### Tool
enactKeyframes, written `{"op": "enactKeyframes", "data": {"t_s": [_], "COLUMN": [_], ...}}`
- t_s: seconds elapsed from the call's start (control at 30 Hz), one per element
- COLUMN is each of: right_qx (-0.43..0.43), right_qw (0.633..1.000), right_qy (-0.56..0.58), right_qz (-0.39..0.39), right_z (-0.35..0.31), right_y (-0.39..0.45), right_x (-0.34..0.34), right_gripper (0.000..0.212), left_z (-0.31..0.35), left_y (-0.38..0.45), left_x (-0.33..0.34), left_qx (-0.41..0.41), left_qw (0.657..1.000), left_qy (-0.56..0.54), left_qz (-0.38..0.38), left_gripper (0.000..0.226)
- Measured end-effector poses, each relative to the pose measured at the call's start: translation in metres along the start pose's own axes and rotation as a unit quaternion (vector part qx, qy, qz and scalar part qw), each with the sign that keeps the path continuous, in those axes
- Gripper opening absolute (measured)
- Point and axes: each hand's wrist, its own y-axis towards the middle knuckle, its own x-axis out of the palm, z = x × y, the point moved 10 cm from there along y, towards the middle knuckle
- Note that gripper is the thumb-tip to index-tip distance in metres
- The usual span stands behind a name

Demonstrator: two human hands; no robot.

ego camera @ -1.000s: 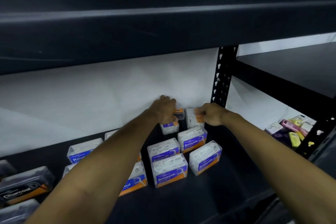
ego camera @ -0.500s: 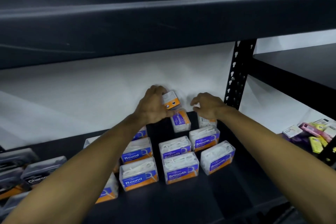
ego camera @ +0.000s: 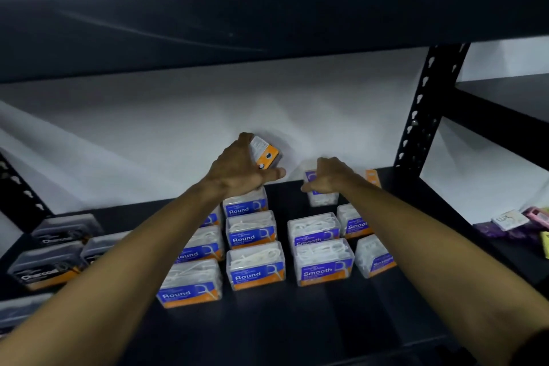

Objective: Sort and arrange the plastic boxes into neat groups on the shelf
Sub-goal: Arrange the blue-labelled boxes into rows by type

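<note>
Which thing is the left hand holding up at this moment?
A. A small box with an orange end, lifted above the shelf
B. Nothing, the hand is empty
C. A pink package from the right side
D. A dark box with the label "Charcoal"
A: the left hand grips a small box with an orange end, raised above the "Round" boxes on the shelf.

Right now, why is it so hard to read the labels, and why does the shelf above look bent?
Head view: dim light under the dark upper shelf, brightest on the white back wall; the wide-angle lens bows that shelf's edge; motion blur smears the box in the left hand and the right hand; "Round" boxes read clearly, the "Charcoal" boxes at the left edge are soft.
</note>
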Motion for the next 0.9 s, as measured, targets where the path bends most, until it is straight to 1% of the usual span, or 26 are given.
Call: {"op": "enactKeyframes", "data": {"t_s": [0.07, 0.13, 0.2, 0.27, 0.3, 0.4, 0.43, 0.47, 0.53, 0.67, 0.8, 0.87, 0.9], "right_qx": [-0.001, -0.008, -0.013, -0.021, -0.026, -0.035, -0.035, -0.034, -0.028, -0.034, -0.037, -0.038, -0.038], "right_qw": [1.000, 1.000, 0.997, 0.986, 0.976, 0.943, 0.933, 0.925, 0.917, 0.917, 0.914, 0.910, 0.908], "right_qy": [0.001, 0.006, 0.070, 0.166, 0.212, 0.327, 0.355, 0.376, 0.397, 0.396, 0.404, 0.413, 0.418], "right_qz": [0.007, 0.017, 0.006, -0.026, -0.041, -0.055, -0.051, -0.046, -0.034, -0.001, 0.001, -0.001, -0.002], "right_z": [-0.002, -0.005, -0.006, -0.009, -0.011, -0.012, -0.011, -0.009, -0.006, -0.004, -0.006, -0.008, -0.009], "right_y": [-0.001, -0.003, -0.004, -0.007, -0.009, -0.012, -0.012, -0.011, -0.009, -0.011, -0.015, -0.016, -0.016], "right_x": [-0.002, -0.006, -0.008, -0.008, -0.008, -0.012, -0.014, -0.016, -0.018, -0.024, -0.025, -0.024, -0.024], "right_gripper": [0.070, 0.075, 0.080, 0.081, 0.076, 0.047, 0.045, 0.049, 0.056, 0.038, 0.039, 0.040, 0.042], "left_z": [-0.003, -0.005, -0.007, -0.007, -0.007, -0.007, -0.007, -0.007, -0.006, 0.001, -0.003, -0.008, -0.009], "left_y": [-0.004, -0.007, -0.010, -0.011, -0.012, -0.011, -0.011, -0.010, -0.011, -0.016, -0.017, -0.017, -0.018], "left_x": [-0.001, -0.003, -0.005, -0.005, -0.005, -0.005, -0.004, -0.004, -0.003, -0.008, -0.012, -0.013, -0.013], "left_qx": [0.006, 0.010, 0.007, 0.010, 0.013, 0.017, 0.017, 0.015, 0.011, 0.017, 0.006, 0.000, 0.001], "left_qw": [1.000, 1.000, 1.000, 0.999, 0.999, 0.999, 0.999, 0.999, 0.999, 0.998, 0.997, 0.998, 0.998], "left_qy": [0.002, -0.004, -0.015, -0.025, -0.030, -0.027, -0.023, -0.021, -0.033, -0.055, -0.071, -0.062, -0.049], "left_qz": [-0.005, -0.011, -0.016, -0.020, -0.021, -0.025, -0.027, -0.033, -0.042, -0.031, -0.029, -0.030, -0.034], "left_gripper": [0.085, 0.084, 0.085, 0.077, 0.073, 0.060, 0.057, 0.055, 0.055, 0.055, 0.059, 0.062, 0.060]}}
